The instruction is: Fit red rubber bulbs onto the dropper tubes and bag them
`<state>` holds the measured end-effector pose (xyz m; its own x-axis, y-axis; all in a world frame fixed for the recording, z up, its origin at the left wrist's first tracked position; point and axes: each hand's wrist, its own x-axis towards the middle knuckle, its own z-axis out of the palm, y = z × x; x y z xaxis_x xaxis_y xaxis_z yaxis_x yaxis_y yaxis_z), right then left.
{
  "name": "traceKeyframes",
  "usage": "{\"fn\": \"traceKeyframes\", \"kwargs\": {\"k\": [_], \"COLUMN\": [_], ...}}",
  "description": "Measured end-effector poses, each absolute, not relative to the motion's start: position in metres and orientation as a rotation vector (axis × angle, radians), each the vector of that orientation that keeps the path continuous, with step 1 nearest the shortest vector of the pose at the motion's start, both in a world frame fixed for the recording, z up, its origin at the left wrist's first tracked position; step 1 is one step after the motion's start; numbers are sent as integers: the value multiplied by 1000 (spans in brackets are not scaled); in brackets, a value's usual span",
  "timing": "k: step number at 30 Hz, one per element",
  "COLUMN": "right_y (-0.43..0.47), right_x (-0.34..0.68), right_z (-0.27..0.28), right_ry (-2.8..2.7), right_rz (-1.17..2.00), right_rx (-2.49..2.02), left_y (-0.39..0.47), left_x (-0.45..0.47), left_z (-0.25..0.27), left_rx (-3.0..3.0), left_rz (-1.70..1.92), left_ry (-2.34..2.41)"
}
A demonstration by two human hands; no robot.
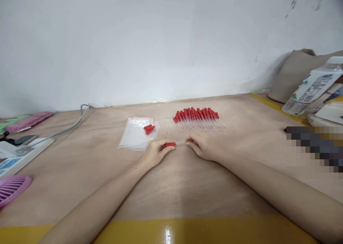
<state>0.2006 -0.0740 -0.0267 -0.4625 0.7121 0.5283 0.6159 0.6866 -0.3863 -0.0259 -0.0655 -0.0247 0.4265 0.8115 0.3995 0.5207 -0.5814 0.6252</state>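
Observation:
My left hand (157,153) is closed on a red rubber dropper bulb (170,144). A thin clear dropper tube (180,143) runs from the bulb's end to my right hand (202,147), whose fingertips pinch its far end. Just beyond my right hand, a row of red-bulbed droppers (197,115) lies with the clear tips towards me. A few loose clear tubes (166,127) lie left of that row. Several loose red bulbs (149,129) rest on clear plastic bags (134,135) beyond my left hand.
On the left are a power strip (29,154) with a grey cable (72,127), a pink fan (13,188) and a pink packet (32,122). A plastic bottle (312,86) leans at the right. Yellow tape (150,231) covers the near table edge; a white wall stands behind.

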Motion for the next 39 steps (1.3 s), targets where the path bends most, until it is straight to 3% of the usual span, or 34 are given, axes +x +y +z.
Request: {"fn": "traceKeyframes", "kwargs": {"k": [25, 39], "right_y": [-78, -75], "right_x": [186, 197], "right_z": [-27, -30], "right_ry": [-2282, -2311], "right_rz": [183, -172], "right_rx": [-990, -875], "left_y": [-69, -74], "left_x": [-23, -26], "left_z": [-27, -25], "left_rx": [2129, 2057], "left_rz": [995, 933], "left_ry": [1123, 1187]}}
